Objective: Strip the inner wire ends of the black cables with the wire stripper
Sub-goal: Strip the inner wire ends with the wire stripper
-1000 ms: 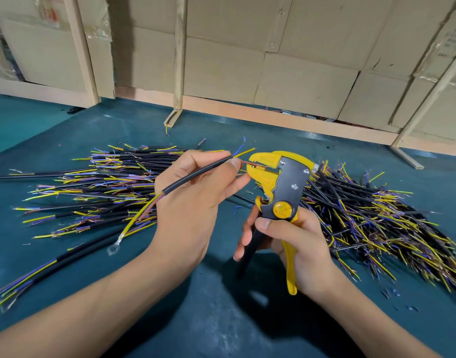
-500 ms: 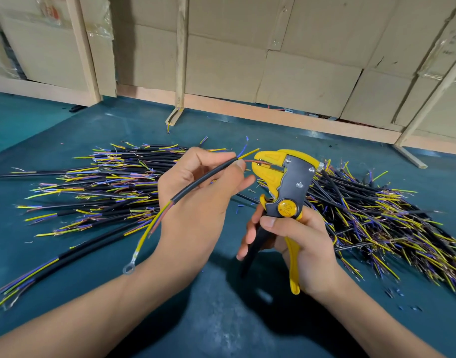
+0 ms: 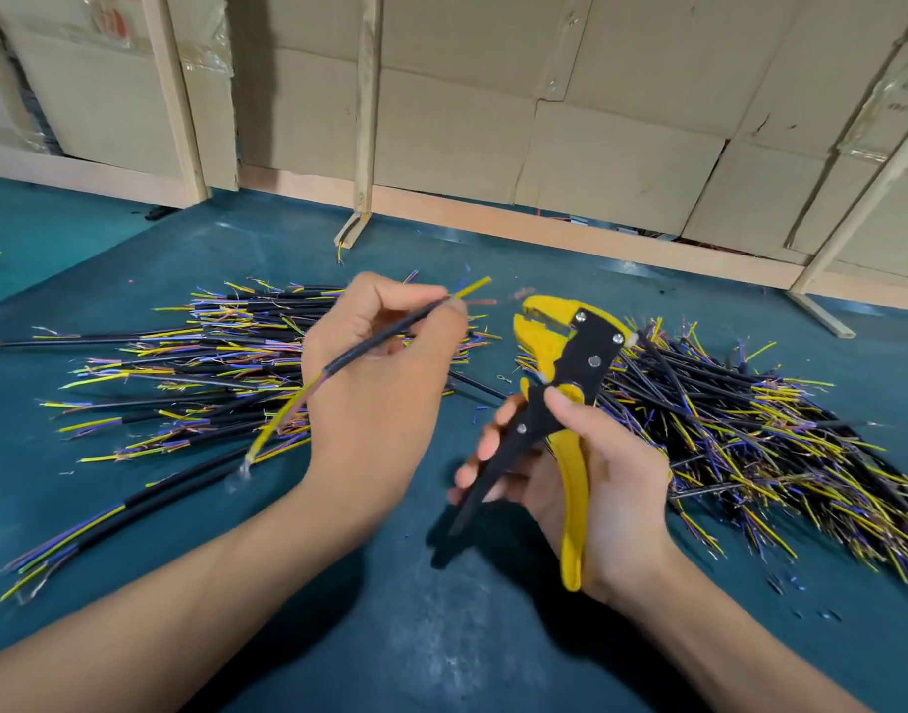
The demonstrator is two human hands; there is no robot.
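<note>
Now L hand (image 3: 374, 398) pinches black cable (image 3: 385, 338), R hand (image 3: 590, 486) grips wire stripper (image 3: 565, 383), the two apart.

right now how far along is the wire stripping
Done, probably: the pile on the left, whose cable ends show bare strands. In hand: the left hand pinches one black cable, its wire ends clear of the stripper, which the right hand holds with handles spread. Left: apparently the bigger pile on the right, though its ends are too small to judge.

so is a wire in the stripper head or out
Out. The wire stripper head shows nothing in it, and the held cable tips sit apart to its left.
</note>
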